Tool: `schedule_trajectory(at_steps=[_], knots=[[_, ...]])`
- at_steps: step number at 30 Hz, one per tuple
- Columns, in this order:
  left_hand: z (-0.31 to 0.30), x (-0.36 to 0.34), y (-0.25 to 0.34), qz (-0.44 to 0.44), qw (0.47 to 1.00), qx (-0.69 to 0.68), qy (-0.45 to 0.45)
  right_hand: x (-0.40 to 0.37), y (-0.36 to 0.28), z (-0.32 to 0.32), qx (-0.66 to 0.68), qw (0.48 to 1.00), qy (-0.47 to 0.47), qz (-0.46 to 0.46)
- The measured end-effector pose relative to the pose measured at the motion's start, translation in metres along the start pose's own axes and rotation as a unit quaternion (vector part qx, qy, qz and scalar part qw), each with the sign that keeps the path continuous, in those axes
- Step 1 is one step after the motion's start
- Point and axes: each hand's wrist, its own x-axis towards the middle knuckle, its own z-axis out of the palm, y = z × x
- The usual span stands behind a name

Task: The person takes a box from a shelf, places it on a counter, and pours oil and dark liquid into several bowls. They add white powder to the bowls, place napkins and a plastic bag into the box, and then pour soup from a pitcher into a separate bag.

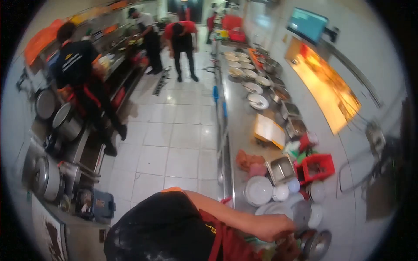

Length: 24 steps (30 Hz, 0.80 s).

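My left arm reaches across the bottom of the head view to the metal counter (244, 98). My left hand (278, 227) is low over the stacked dishes, its fingers curled downward around something I cannot make out. Just below it is a dark reddish-brown, blurred shape (287, 249). White plates (258, 190), small white bowls (281, 192) and round metal lids (318, 244) lie around the hand. My right hand cannot be made out in the frame.
Beyond the dishes are a steel container (281, 169), a red basket (320, 167), a crumpled orange cloth (249, 160) and rows of filled bowls (258, 101). Co-workers stand along the left counter and in the tiled aisle (183, 126). Large pots (67, 120) stand at left.
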Motion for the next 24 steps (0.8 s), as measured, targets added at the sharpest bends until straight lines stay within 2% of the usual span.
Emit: schedule_trajectory(at_steps=[1,2,4,5,6,7,8,9,10,12,14,16,18,19,20,21,22,23,24], knots=[[0.017,0.009,0.0,0.008,1.0,0.001,0.022,-0.004,-0.019,-0.004,-0.001,1.0,0.023,-0.006],[0.029,0.016,0.009,0.021,1.0,-0.018,-0.004,-0.007,-0.037,-0.009,-0.006,0.999,0.046,-0.008],[0.043,0.024,0.027,-0.063,0.994,0.093,-0.007,-0.03,-0.025,-0.03,-0.026,0.996,0.088,0.011],[0.074,0.029,0.0,0.026,0.999,0.038,0.021,-0.043,0.001,-0.037,-0.071,0.991,0.101,0.046],[0.09,0.037,0.005,0.032,0.999,0.023,0.001,-0.057,0.022,-0.043,-0.113,0.984,0.11,0.081],[0.1,0.044,0.009,0.03,0.999,-0.033,0.008,-0.067,0.032,-0.047,-0.109,0.985,0.125,0.052],[0.113,0.05,0.015,0.026,0.995,-0.09,0.017,-0.077,0.034,-0.052,-0.116,0.982,0.132,0.072],[0.125,0.054,0.022,-0.044,0.989,-0.14,-0.001,-0.085,0.035,-0.058,-0.111,0.978,0.15,0.091],[0.137,0.058,0.022,-0.042,0.988,-0.15,-0.019,-0.093,0.037,-0.063,-0.105,0.974,0.169,0.111],[0.16,0.064,0.016,-0.04,0.976,-0.205,-0.056,-0.109,0.045,-0.071,-0.08,0.968,0.168,0.17],[0.182,0.066,0.016,-0.049,0.976,-0.206,-0.054,-0.122,0.052,-0.074,0.085,0.949,0.199,0.227],[0.198,0.065,0.019,-0.065,0.98,-0.186,-0.006,-0.13,0.059,-0.08,0.109,0.935,0.197,0.274],[0.215,0.061,0.013,-0.093,0.968,-0.234,-0.02,-0.142,0.082,-0.083,-0.086,0.949,0.23,0.196],[0.219,0.06,0.012,-0.197,0.897,-0.387,-0.084,-0.142,0.079,-0.085,-0.115,0.93,0.253,0.242],[0.224,0.059,0.013,-0.293,0.787,-0.523,-0.145,-0.145,0.083,-0.086,-0.118,0.928,0.252,0.248],[0.223,0.058,0.01,-0.442,0.728,-0.499,-0.156,-0.151,0.089,-0.086,-0.089,0.927,0.264,0.251],[0.225,0.058,0.004,-0.446,0.723,-0.501,-0.165,-0.156,0.094,-0.087,-0.061,0.924,0.278,0.255],[0.227,0.057,-0.006,-0.432,0.74,-0.472,-0.209,-0.159,0.096,-0.09,-0.018,0.942,0.251,0.223],[0.23,0.055,-0.014,-0.416,0.752,-0.444,-0.253,-0.158,0.091,-0.091,-0.025,0.938,0.255,0.235]])
